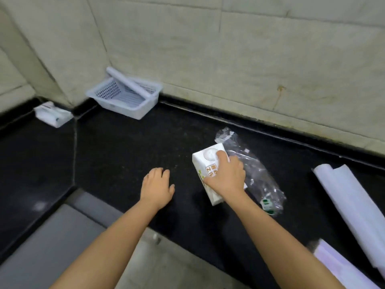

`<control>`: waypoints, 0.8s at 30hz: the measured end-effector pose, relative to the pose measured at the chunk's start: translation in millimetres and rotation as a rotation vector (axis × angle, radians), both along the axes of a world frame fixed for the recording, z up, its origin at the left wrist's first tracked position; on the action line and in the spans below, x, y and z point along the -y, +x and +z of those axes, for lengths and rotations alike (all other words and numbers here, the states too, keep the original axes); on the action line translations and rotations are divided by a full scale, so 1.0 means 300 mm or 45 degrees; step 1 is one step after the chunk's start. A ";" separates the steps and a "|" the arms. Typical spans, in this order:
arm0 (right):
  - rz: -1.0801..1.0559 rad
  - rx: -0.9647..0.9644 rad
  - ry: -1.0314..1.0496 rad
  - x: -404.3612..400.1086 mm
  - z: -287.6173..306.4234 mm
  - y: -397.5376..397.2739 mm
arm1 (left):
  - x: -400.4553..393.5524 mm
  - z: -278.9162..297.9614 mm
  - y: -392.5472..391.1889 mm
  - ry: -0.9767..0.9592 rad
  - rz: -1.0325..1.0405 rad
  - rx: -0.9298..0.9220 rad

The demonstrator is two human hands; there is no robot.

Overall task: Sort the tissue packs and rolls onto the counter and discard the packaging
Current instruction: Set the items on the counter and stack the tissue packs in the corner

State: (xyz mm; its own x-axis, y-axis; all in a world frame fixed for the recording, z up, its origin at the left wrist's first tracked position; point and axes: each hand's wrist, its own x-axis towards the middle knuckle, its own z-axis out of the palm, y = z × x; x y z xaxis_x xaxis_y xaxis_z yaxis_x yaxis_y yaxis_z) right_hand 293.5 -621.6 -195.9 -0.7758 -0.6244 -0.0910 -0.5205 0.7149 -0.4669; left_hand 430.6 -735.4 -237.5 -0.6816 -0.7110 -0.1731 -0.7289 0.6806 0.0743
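A white tissue pack [205, 161] with orange print lies on the black counter [125, 147], right of centre. My right hand [226, 177] grips it from above. Just right of the pack lies crumpled clear plastic packaging [257, 174] with a green label at its near end. My left hand [157, 185] hovers palm down over the counter, left of the pack, fingers slightly apart and holding nothing. Another white tissue pack [53, 115] sits in the far left corner. White rolls [352, 205] lie at the right edge.
A white perforated basket [116, 99] stands against the tiled wall at the back, with a white roll [130, 83] leaning across it. The counter's front edge runs diagonally at lower left, with grey floor below. Another pale roll [341, 265] lies at the bottom right.
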 end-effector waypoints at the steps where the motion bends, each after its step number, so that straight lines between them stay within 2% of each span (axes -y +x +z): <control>1: 0.032 0.006 0.017 0.056 -0.002 0.065 | 0.047 0.009 0.066 -0.005 0.019 0.000; 7: 0.246 0.034 0.093 0.438 -0.059 0.465 | 0.368 0.012 0.560 0.034 0.278 0.044; 13: 0.386 0.037 0.170 0.780 -0.095 0.655 | 0.627 -0.028 0.874 0.066 0.458 0.050; 18: 0.438 0.014 0.196 1.017 -0.084 0.656 | 0.837 -0.032 0.927 0.077 0.485 0.041; 24: 0.503 0.062 0.113 1.427 -0.102 0.608 | 1.232 -0.057 0.872 0.009 0.487 0.073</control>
State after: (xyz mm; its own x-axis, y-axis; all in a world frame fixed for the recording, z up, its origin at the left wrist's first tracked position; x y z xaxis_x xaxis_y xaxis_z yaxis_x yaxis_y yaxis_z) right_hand 475.9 -1049.8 -226.6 -0.4712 -0.8617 -0.1884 -0.7422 0.5027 -0.4431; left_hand 692.2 -1105.0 -254.7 -0.3561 -0.9109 -0.2086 -0.9332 0.3580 0.0299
